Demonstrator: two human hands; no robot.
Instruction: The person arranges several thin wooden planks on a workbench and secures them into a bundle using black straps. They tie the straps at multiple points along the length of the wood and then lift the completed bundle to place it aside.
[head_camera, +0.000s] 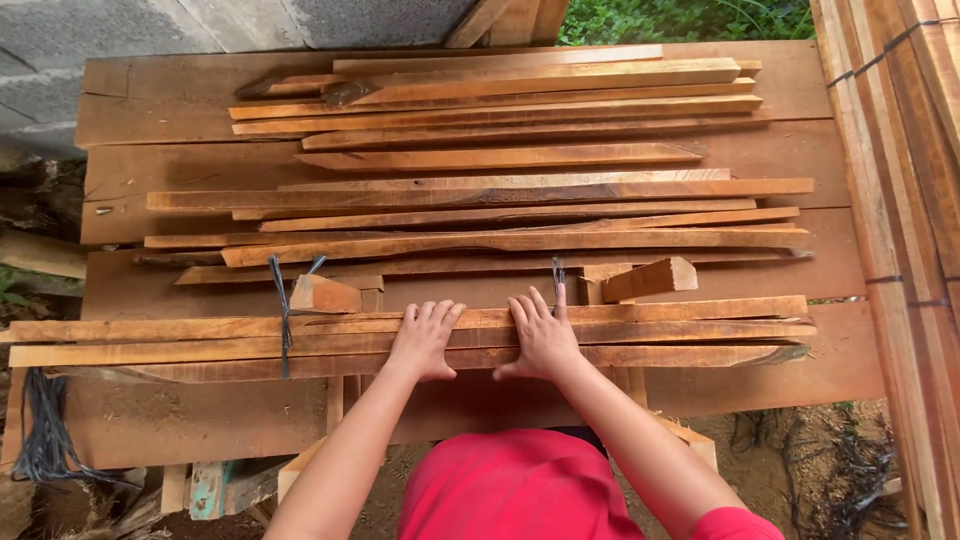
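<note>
Hands were found laid flat and open, side by side, on a bundle of wooden slats (650, 330) at the near edge of the plank table (780, 385). Left hand (424, 338) and right hand (541, 333) were pressed palm-down, clamped on nothing. Black cord (284, 320) was looped around the bundle, left of the hands.

Warm orange-brown wood, black ties, one red shirt.

Long thin reddish-brown wooden slats (420, 335) show darker grain streaks; black plastic strap (284, 310) loops them. The broad brown plank table (150, 100) is duller, the grey concrete block wall (60, 40) mottled, the short-sleeved red cloth shirt (520, 490) plain.
</note>
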